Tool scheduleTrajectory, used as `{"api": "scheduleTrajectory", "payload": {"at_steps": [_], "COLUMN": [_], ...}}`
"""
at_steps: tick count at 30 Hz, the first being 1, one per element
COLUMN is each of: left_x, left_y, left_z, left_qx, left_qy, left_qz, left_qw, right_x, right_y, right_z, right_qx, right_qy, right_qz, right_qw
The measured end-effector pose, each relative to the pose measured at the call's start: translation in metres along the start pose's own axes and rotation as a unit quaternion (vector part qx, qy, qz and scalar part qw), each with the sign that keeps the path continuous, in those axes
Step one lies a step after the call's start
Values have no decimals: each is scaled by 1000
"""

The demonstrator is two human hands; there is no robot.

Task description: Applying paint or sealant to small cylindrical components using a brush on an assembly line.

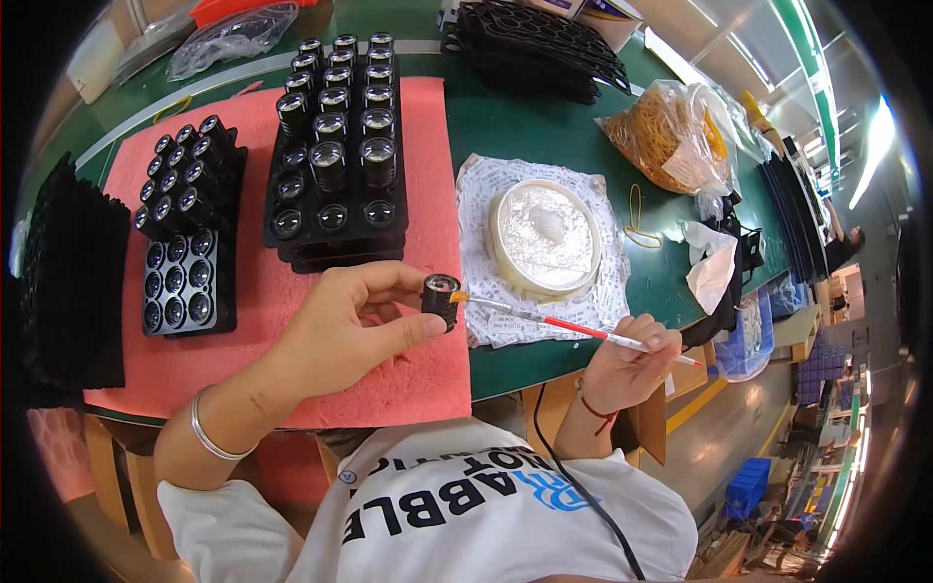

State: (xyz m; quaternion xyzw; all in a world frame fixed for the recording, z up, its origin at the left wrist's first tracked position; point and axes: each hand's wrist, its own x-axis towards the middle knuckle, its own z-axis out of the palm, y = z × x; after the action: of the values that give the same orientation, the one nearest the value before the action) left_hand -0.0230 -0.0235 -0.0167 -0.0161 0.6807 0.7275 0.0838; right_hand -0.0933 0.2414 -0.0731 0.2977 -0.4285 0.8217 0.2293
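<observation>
Between the thumb and fingers of my left hand is a black lens barrel, its glass end facing up. My right hand pinches a thin paintbrush with a red and silver handle. The brush's yellowish bristles touch the barrel's upper rim, or lie right beside it; I cannot tell which. Beyond the brush, a round white dish with a shiny, whitish surface inside rests on a printed paper sheet. Left of the dish, a black tray carries several upright lens barrels.
A smaller black tray with lens pieces lies on the pink foam mat. Stacked black trays stand at the far left and at the back. On the right are a bag of rubber bands, a loose rubber band and crumpled tissue.
</observation>
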Motion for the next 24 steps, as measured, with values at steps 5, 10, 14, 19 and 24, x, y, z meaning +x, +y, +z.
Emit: {"api": "scheduleTrajectory", "payload": {"at_steps": [5,10,14,19,24], "left_x": [1,1,3,4,3], "left_y": [-2,1,-2,-3,-3], "left_z": [-1,0,0,1,2], "left_qx": [-10,-37,-23,8,3], "left_qy": [-15,-5,20,29,34], "left_qz": [-2,-21,-2,-4,3], "left_qw": [1000,999,1000,1000,999], "right_x": [-1,-2,-2,-1,-2], "right_y": [0,1,1,-1,1], "right_z": [-2,1,-1,0,0], "right_qx": [1,-47,10,9,-15], "right_qy": [26,70,64,0,-8], "right_qz": [-8,-41,-27,-13,-17], "right_qw": [1000,996,998,1000,1000]}}
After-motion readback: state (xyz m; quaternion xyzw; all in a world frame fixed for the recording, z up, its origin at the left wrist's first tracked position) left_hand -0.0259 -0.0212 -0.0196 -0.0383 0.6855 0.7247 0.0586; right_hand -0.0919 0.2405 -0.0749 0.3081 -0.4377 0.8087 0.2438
